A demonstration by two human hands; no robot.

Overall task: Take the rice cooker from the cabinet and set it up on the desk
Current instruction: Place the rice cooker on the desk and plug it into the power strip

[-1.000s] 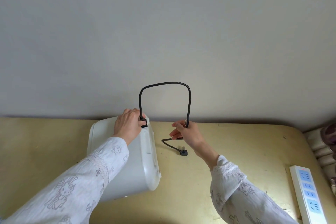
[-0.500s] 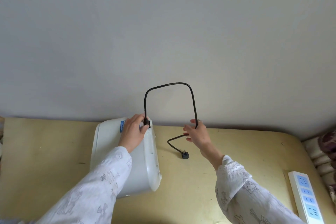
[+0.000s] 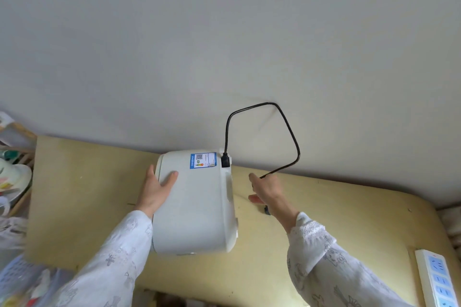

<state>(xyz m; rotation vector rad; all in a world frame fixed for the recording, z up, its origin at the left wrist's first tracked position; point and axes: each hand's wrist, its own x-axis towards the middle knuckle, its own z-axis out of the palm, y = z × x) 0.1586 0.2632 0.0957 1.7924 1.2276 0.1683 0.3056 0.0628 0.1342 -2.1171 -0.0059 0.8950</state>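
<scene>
The rice cooker (image 3: 197, 204) is a white, rounded-edged appliance lying tipped on its side on the yellow tabletop (image 3: 324, 207), a broad plain face turned up. A blue-and-white label (image 3: 202, 160) sits on that face near its far edge, beyond the left hand's fingers (image 3: 169, 178), which lie flat on the cooker's left part. A black power cord (image 3: 287, 127) is plugged by a black connector (image 3: 225, 161) into the far right corner, rises in a loop against the wall and comes down into the right hand's fingers (image 3: 257, 182), just right of the cooker. Its plug end shows partly, dark, below those fingers.
</scene>
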